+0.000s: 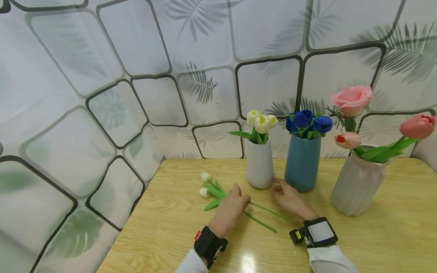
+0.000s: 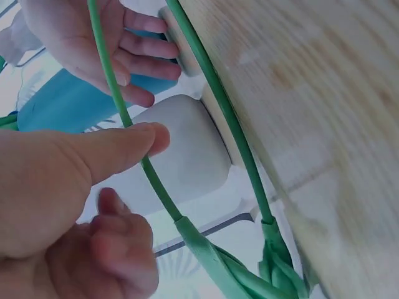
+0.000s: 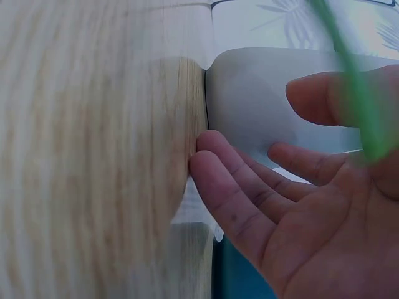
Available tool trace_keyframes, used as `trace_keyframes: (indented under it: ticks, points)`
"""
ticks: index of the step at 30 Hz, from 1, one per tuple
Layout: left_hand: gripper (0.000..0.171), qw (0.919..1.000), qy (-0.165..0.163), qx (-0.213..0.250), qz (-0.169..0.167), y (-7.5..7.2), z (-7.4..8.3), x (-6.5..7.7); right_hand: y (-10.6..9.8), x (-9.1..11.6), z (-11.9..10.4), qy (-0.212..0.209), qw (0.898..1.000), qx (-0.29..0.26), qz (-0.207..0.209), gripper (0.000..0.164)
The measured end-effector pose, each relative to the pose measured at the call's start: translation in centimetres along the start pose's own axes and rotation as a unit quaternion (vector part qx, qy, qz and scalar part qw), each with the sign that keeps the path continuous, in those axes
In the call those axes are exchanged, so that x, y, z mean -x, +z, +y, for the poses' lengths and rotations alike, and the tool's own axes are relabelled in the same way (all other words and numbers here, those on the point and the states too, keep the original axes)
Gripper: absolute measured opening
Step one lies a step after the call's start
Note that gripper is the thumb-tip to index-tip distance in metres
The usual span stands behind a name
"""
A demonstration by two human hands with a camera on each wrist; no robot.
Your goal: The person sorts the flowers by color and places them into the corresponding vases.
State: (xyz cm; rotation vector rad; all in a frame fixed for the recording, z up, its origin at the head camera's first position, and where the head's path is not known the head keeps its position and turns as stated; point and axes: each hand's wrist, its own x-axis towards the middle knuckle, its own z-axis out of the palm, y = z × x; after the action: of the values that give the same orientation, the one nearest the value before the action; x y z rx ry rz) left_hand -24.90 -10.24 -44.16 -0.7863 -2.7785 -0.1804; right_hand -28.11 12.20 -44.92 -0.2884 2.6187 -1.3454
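Observation:
My left hand (image 1: 231, 206) pinches the thin green stem of a white tulip (image 1: 205, 177) between thumb and forefinger. A second white tulip (image 1: 205, 193) lies beside it, its stem running lower across the table. Just right of them stands a white vase (image 1: 260, 167) holding whitish-yellow tulips (image 1: 262, 123). My right hand (image 1: 288, 197) is at the foot of this vase, fingers loosely extended and holding nothing. In the right wrist view its fingertips (image 3: 209, 171) are low by the vase base; contact is unclear. A blurred green stem (image 3: 352, 75) crosses before that hand.
A blue vase (image 1: 302, 165) with blue tulips (image 1: 304, 119) stands right of the white one. Further right is a pleated pale vase (image 1: 356, 185) with a pink rose (image 1: 353, 100) and pink tulips. Patterned cloth (image 1: 211, 94) rises behind the wooden table (image 1: 164, 216).

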Motion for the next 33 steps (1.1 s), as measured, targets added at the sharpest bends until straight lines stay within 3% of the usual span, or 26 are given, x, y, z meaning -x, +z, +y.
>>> trace_keyframes:
  ticks: [3,5,6,7,8,9,11,12,15,17,19,21,23,25,26,28,30,33]
  points:
    - [0.007,0.9996,-0.019,0.015,-0.012,0.0,0.2,0.0,0.0,0.0,0.0,0.003,1.000,-0.003,-0.004,0.055]
    - [0.007,0.9951,-0.045,0.083,-0.028,0.1,0.3,0.0,0.0,0.0,0.0,0.005,1.000,-0.003,-0.005,0.055]
    - [0.008,0.9891,-0.062,0.128,-0.036,0.1,0.3,0.0,0.0,0.0,0.0,0.006,1.000,-0.003,-0.005,0.055]
    - [0.008,0.9776,-0.082,0.189,-0.045,0.2,0.3,-0.1,0.0,0.0,0.0,0.008,1.000,-0.003,-0.005,0.055]
    - [0.011,0.9595,-0.106,0.256,-0.051,0.3,0.3,-0.1,0.0,0.0,0.0,0.008,1.000,-0.002,-0.004,0.055]
    - [0.014,0.9359,-0.131,0.322,-0.057,0.3,0.4,-0.1,0.0,0.0,0.0,0.009,1.000,-0.001,-0.003,0.054]
    - [0.022,0.8726,-0.183,0.449,-0.057,0.5,0.7,-0.1,0.1,0.0,0.0,0.009,1.000,0.001,0.001,0.054]
    - [0.026,0.8347,-0.208,0.507,-0.052,0.6,0.8,-0.2,0.1,0.0,0.0,0.008,1.000,0.001,0.003,0.054]
    - [0.031,0.7047,-0.278,0.653,-0.010,0.9,1.6,-0.4,0.2,0.0,0.0,0.003,1.000,0.004,0.009,0.053]
    - [0.022,0.6245,-0.310,0.716,0.033,1.2,2.1,-0.6,0.3,0.0,0.0,0.000,1.000,0.005,0.013,0.053]
    - [0.013,0.5528,-0.335,0.759,0.075,1.4,2.6,-0.8,0.2,-0.1,0.0,-0.003,1.000,0.005,0.014,0.053]
    - [0.024,0.4979,-0.352,0.785,0.106,1.7,3.1,-0.9,0.2,-0.1,-0.1,-0.004,1.000,0.007,0.014,0.053]
    - [0.028,0.4594,-0.360,0.803,0.123,2.0,3.3,-1.0,0.2,0.0,-0.1,-0.003,1.000,0.007,0.013,0.053]
    - [0.020,0.4381,-0.364,0.812,0.127,2.2,3.5,-1.1,0.1,0.0,-0.1,-0.002,1.000,0.006,0.012,0.053]
    - [0.014,0.4325,-0.362,0.816,0.128,2.2,3.5,-1.1,0.2,0.0,-0.1,-0.001,1.000,0.006,0.011,0.053]
    - [0.004,0.4307,-0.357,0.819,0.128,2.4,3.4,-1.1,0.2,0.0,-0.1,0.000,1.000,0.005,0.011,0.053]
    - [0.009,0.4388,-0.352,0.816,0.132,2.5,3.3,-1.1,0.2,0.0,-0.1,-0.001,1.000,0.006,0.010,0.053]
    - [0.017,0.4608,-0.348,0.804,0.145,2.6,3.2,-1.1,0.2,-0.1,-0.1,-0.002,1.000,0.007,0.009,0.053]
